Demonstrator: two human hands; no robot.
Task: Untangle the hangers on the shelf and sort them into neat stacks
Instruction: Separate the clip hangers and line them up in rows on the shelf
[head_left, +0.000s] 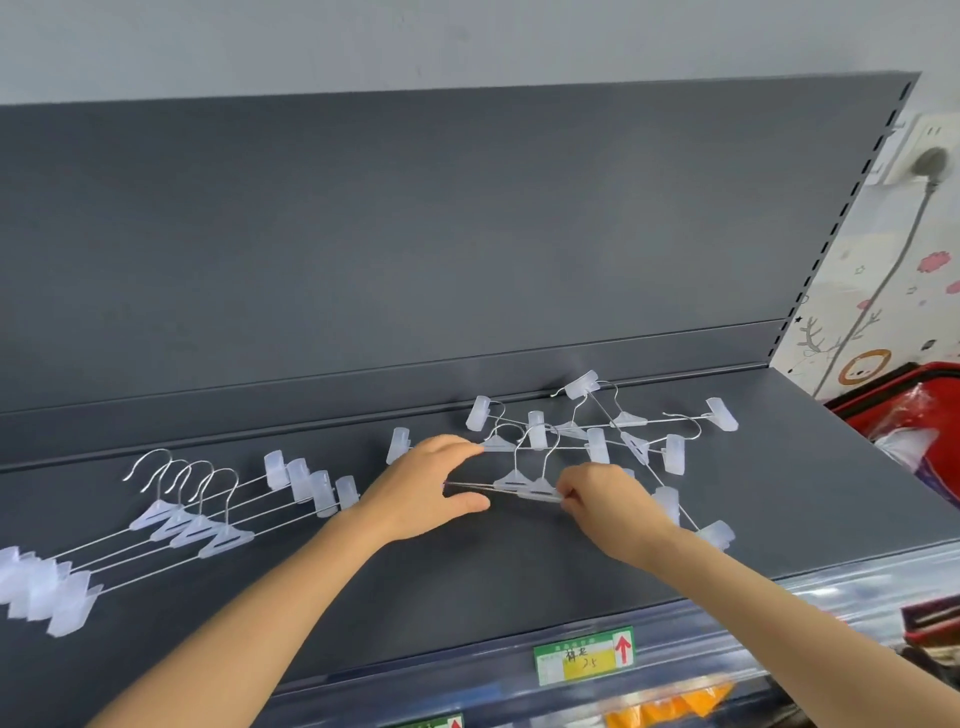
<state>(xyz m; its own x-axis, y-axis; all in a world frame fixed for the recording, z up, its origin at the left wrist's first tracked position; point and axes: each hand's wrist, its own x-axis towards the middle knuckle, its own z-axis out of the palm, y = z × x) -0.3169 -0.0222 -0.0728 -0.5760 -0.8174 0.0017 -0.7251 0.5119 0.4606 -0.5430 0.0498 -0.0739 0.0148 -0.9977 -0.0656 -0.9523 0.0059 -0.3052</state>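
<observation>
On the dark grey shelf (467, 571) lies a tangle of clip hangers (613, 431), thin metal wire with translucent white plastic clips, at the middle right. Two hangers (524, 486) lie together at its near edge. My right hand (602, 499) pinches their wire bar close to the plastic centre pieces. My left hand (426, 488) lies over the left end of the same bars, thumb stretched out below them and fingers above. A neat row of several hangers (192, 525) lies overlapped at the left, hooks pointing to the back.
The shelf's upright back panel (415, 234) rises behind the hangers. A price label (584, 656) sits on the shelf's front rail. A red basket (914, 405) stands beyond the right end, under a wall socket with a cable (930, 161).
</observation>
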